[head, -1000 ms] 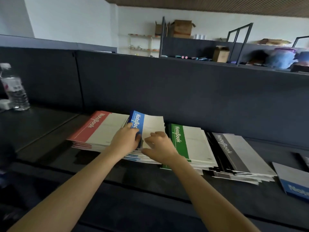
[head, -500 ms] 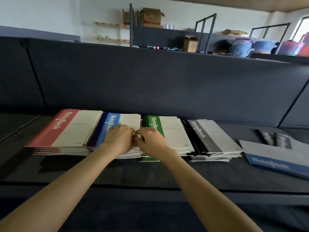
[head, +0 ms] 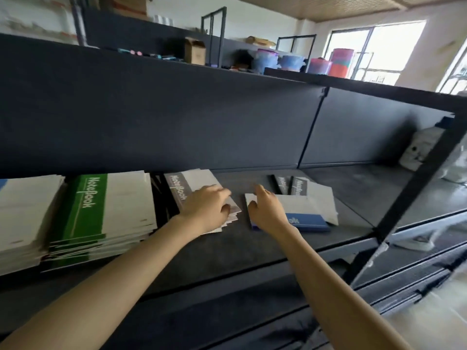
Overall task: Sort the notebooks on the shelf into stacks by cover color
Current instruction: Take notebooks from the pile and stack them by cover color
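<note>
On the dark shelf (head: 252, 251) lies a green notebook stack (head: 101, 210), and a stack (head: 25, 203) with a sliver of blue cover is cut off at the left edge. My left hand (head: 207, 208) rests, fingers loosely bent, on the near right part of the grey notebook stack (head: 192, 180). My right hand (head: 267, 210) lies with fingers spread on the left end of a single blue notebook (head: 308, 219). That notebook lies on top of two dark-spined notebooks (head: 298, 184) at the back right.
A black upright post (head: 417, 183) of the shelf frame slants down at the right. Behind it sits a white crumpled object (head: 419, 150) in the shelf corner. The dark back panel (head: 177, 117) closes the shelf; boxes and coloured tubs stand on top.
Both hands left the blue stack and moved right: the left onto the grey stack, the right onto the single blue notebook. The view swung right, so the red stack is out of frame.
</note>
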`<state>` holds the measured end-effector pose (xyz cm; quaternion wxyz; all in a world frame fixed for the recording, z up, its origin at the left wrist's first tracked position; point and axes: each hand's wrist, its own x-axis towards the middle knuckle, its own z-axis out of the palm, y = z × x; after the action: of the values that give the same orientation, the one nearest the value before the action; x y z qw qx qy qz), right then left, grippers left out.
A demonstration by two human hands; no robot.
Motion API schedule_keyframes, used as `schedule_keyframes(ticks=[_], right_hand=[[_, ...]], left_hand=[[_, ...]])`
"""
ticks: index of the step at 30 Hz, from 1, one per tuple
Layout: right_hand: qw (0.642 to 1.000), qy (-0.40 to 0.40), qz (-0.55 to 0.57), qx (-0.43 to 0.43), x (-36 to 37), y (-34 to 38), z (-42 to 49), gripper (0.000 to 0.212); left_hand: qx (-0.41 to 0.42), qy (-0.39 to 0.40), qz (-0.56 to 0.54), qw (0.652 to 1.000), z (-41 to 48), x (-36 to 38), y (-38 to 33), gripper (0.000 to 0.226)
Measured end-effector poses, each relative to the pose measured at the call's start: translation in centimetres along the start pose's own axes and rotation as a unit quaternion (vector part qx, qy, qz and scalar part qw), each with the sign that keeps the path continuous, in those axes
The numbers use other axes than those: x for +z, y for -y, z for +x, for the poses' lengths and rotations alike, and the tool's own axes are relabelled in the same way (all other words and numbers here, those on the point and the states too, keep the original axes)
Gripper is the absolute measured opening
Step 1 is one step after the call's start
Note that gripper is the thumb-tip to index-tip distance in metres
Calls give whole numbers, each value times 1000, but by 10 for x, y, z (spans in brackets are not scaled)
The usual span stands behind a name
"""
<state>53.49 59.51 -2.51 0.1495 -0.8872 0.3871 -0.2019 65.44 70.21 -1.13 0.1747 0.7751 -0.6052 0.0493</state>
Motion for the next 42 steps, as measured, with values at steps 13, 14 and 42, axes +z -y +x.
schedule_keyframes(ticks=[13,14,42], right_hand=[[882,345,-318,-38,-51,-121,16,88],[886,337,-315,-50,-50,-123,18,89],[959,-1,250,-134,-39,-31,0,36]], left_hand=[[25,50,-30,998,67,64,-99,35],[19,48,-30,998,69,66,-100,35],[-210,-86,-829,512,60,41,-112,29]])
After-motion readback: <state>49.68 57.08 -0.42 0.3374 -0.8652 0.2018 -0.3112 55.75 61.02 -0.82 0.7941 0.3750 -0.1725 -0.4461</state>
